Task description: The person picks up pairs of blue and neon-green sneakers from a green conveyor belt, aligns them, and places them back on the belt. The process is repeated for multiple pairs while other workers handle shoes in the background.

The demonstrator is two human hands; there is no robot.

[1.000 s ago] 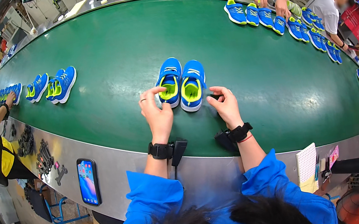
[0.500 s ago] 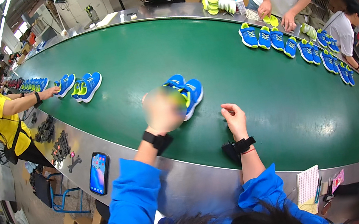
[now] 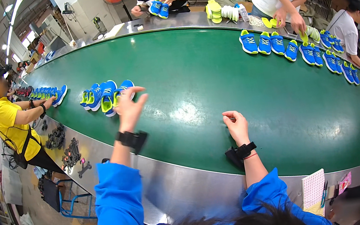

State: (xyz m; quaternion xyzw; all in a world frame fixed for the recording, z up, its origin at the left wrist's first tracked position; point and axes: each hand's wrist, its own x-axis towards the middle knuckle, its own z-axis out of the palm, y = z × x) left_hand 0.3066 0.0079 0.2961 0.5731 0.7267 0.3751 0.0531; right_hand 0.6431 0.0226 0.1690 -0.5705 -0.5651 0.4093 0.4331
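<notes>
Two blue-and-lime shoes [image 3: 115, 96] are being touched at the fingertips of the spread, open left hand [image 3: 129, 108]; nothing is being gripped. The right hand [image 3: 236, 127], loosely curled and empty, is being rested on the green belt [image 3: 195, 91].

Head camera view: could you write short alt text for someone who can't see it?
A person in blue sleeves reaches the left hand to a pair of blue-and-lime shoes on a green conveyor belt, while the right hand rests on the belt. Other workers handle more blue shoes around it.
</notes>
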